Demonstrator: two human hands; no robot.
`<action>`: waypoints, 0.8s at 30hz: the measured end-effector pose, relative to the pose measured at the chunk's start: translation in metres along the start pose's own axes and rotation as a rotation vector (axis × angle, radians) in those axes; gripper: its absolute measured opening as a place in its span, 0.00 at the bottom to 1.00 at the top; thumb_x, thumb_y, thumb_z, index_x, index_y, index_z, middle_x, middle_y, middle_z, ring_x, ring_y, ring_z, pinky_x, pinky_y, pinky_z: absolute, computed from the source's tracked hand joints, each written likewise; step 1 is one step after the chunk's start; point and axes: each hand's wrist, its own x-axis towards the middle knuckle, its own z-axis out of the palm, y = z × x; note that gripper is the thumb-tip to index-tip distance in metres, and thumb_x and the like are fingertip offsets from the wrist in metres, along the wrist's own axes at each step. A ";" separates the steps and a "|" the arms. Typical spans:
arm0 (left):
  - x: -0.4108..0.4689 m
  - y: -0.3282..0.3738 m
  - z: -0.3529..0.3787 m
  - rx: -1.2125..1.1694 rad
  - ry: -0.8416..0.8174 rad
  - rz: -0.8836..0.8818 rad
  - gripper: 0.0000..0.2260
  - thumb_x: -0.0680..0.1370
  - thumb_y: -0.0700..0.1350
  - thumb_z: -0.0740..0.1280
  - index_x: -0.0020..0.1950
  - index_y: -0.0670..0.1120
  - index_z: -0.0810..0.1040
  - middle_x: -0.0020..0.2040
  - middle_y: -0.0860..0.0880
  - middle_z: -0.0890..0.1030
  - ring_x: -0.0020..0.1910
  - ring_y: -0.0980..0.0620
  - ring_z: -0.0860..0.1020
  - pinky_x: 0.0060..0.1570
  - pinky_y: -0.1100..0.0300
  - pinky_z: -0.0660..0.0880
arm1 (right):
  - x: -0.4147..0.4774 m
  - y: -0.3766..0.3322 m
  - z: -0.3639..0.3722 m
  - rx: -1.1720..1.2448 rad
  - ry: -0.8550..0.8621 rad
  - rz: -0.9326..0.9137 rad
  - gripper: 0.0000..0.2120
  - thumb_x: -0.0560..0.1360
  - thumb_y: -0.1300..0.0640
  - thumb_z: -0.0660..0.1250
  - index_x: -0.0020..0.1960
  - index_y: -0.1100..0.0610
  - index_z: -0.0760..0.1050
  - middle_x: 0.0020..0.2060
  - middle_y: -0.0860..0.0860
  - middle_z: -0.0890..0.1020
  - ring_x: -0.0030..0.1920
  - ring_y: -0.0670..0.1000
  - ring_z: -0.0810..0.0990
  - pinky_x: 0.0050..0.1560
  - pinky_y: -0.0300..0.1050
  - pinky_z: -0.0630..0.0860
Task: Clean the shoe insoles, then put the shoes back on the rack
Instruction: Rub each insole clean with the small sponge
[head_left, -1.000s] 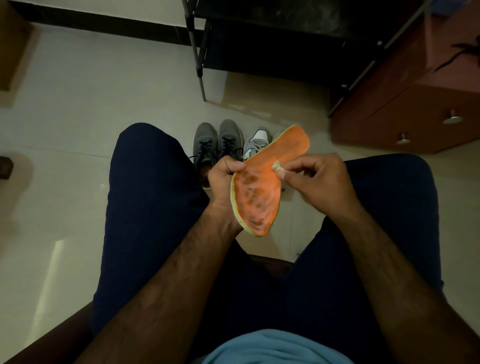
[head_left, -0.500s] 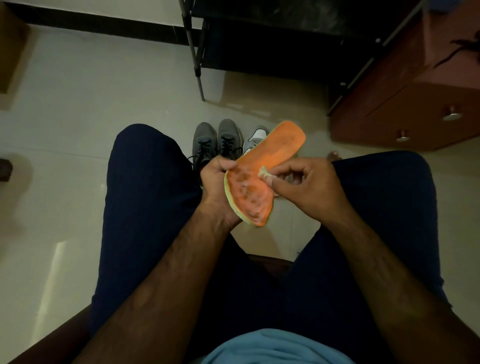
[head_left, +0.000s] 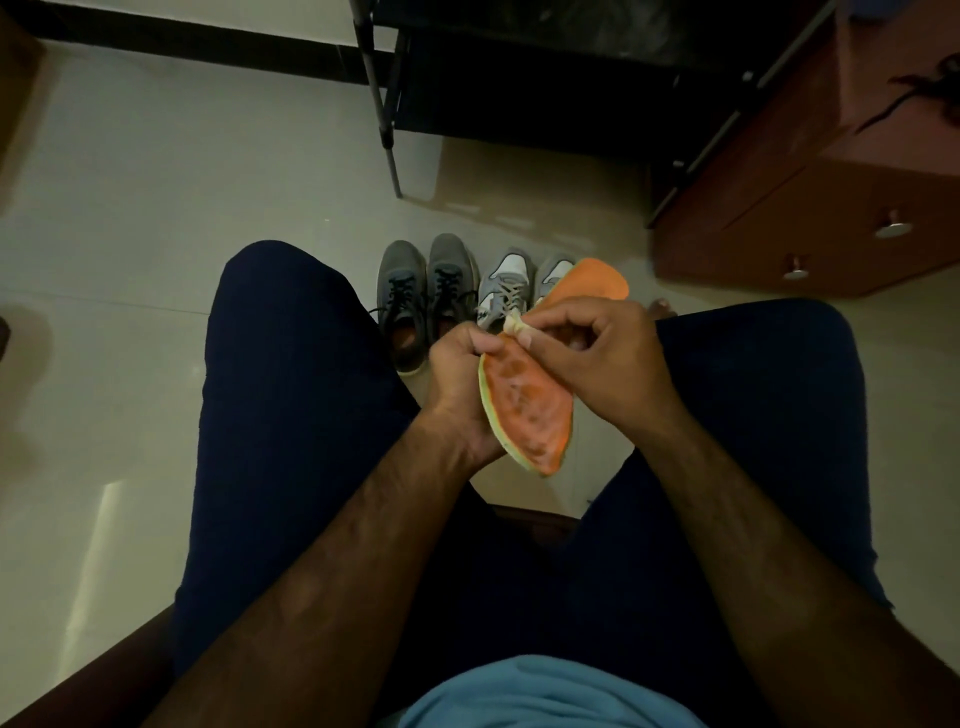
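An orange insole (head_left: 527, 410) with dark stains and a pale green edge is held between my knees, heel end toward me. My left hand (head_left: 460, 382) grips its left edge near the middle. My right hand (head_left: 597, 358) pinches a small pale wad of cloth (head_left: 515, 325) and presses it on the insole's middle, covering that part. On the floor beyond stand a pair of dark grey shoes (head_left: 423, 291) and a pair of light grey and white shoes (head_left: 511, 286). The right white shoe is partly hidden by the insole's toe.
A black metal shoe rack (head_left: 519, 78) stands at the back, its leg (head_left: 389, 150) on the tiled floor. A reddish wooden drawer cabinet (head_left: 831, 208) with round knobs sits at the right. My legs in dark trousers flank the shoes.
My right hand slid the cloth wad up the insole, from its lower middle toward the top edge near my left thumb. The insole tilted a little more upright.
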 end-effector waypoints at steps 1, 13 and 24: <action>0.000 0.000 -0.001 -0.010 -0.007 0.004 0.27 0.68 0.45 0.54 0.58 0.31 0.81 0.54 0.33 0.84 0.49 0.36 0.85 0.57 0.45 0.76 | 0.002 0.000 0.000 0.008 -0.003 -0.005 0.05 0.75 0.59 0.77 0.51 0.55 0.88 0.43 0.45 0.88 0.36 0.36 0.80 0.39 0.28 0.70; -0.005 0.005 -0.001 -0.011 -0.011 0.023 0.26 0.68 0.45 0.54 0.59 0.31 0.77 0.49 0.34 0.84 0.43 0.37 0.85 0.47 0.48 0.82 | -0.009 0.008 -0.002 0.035 -0.038 0.066 0.05 0.74 0.57 0.78 0.50 0.55 0.88 0.38 0.48 0.86 0.32 0.40 0.74 0.34 0.33 0.69; -0.004 0.005 0.000 0.026 0.060 -0.002 0.22 0.68 0.43 0.54 0.45 0.33 0.84 0.44 0.37 0.84 0.39 0.39 0.84 0.50 0.47 0.76 | -0.008 0.014 -0.008 -0.053 0.008 0.120 0.03 0.74 0.55 0.79 0.46 0.53 0.88 0.36 0.45 0.85 0.32 0.39 0.77 0.36 0.33 0.71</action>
